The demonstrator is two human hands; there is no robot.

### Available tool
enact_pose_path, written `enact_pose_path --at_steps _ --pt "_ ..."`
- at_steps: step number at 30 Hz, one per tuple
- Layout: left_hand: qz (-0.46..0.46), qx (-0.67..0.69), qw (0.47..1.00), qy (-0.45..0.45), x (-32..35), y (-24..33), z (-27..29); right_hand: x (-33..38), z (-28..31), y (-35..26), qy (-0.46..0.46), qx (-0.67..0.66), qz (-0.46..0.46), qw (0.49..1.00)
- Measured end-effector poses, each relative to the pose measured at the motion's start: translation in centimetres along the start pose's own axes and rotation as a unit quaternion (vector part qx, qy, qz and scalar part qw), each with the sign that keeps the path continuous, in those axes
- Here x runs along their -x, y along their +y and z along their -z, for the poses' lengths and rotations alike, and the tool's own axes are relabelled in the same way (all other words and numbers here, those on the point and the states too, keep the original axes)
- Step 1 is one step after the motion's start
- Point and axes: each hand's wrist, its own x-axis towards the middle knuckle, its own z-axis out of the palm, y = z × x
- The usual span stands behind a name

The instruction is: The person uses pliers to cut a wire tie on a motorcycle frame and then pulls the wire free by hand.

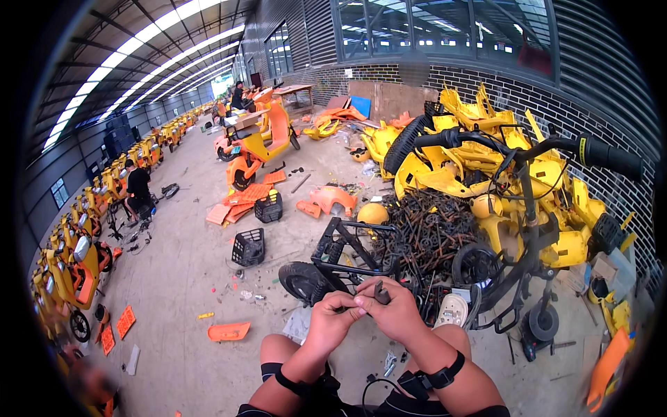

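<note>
My left hand (331, 317) and my right hand (393, 310) meet in front of my knees, both closed around a small dark part (381, 292) whose tip sticks up from my right fingers. Just beyond my hands lies a stripped black bike frame (351, 243) with a black tyre (300, 279). A black wristband with a cable sits on each of my forearms.
A heap of yellow plastic body panels (486, 167) and dark metal parts (424, 233) fills the right. Black handlebars (556, 147) cross above it. Two black crates (249, 247) stand on the concrete floor. Orange and yellow scooters (76, 264) line the left wall; people work in the distance.
</note>
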Motion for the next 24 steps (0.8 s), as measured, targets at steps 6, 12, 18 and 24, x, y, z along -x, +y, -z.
enact_pose_path --at_steps 6,12,18,24 --pt "0.029 0.063 0.998 0.000 -0.2 -0.2 -0.1 -0.1 -0.2 0.4 0.014 -0.006 -0.015 1.000" --pt "0.052 0.100 0.991 -0.067 0.5 1.6 -0.2 0.2 0.3 0.1 0.004 0.010 0.010 1.000" --pt "0.172 0.166 0.952 -0.190 1.2 2.4 1.6 -0.1 0.8 0.0 -0.031 -0.052 -0.067 0.996" --pt "0.132 0.110 0.971 -0.167 1.1 1.4 1.1 0.0 1.4 -0.5 -0.030 -0.016 -0.063 0.997"
